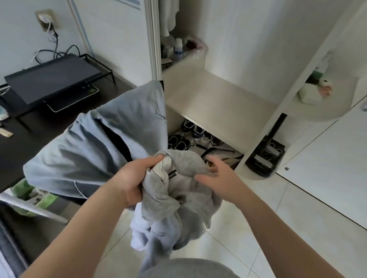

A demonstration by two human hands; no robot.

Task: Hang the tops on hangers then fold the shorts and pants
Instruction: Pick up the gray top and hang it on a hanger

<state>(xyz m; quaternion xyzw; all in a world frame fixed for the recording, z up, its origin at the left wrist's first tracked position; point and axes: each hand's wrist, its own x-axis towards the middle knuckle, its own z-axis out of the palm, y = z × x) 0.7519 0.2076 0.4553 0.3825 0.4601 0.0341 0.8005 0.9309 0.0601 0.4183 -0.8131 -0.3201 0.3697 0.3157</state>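
Observation:
My left hand (134,180) grips a bundle of clothes in front of me. A grey garment (179,195) with a small label lies bunched on top of it. A pale blue garment (94,149) spreads up and to the left from that grip, and more pale blue cloth (146,237) hangs down below. A black hanger part (120,143) shows in a fold of the blue garment. My right hand (216,174) reaches in from the right with spread fingers that touch the grey cloth at its right edge. No pants are clearly told apart within the bundle.
An open white wardrobe with a bare shelf (220,102) stands ahead, with shoes (191,137) and a bag below. A dark desk (5,153) at the left carries a black stand with a laptop (51,80). White tiled floor (281,223) lies to the right.

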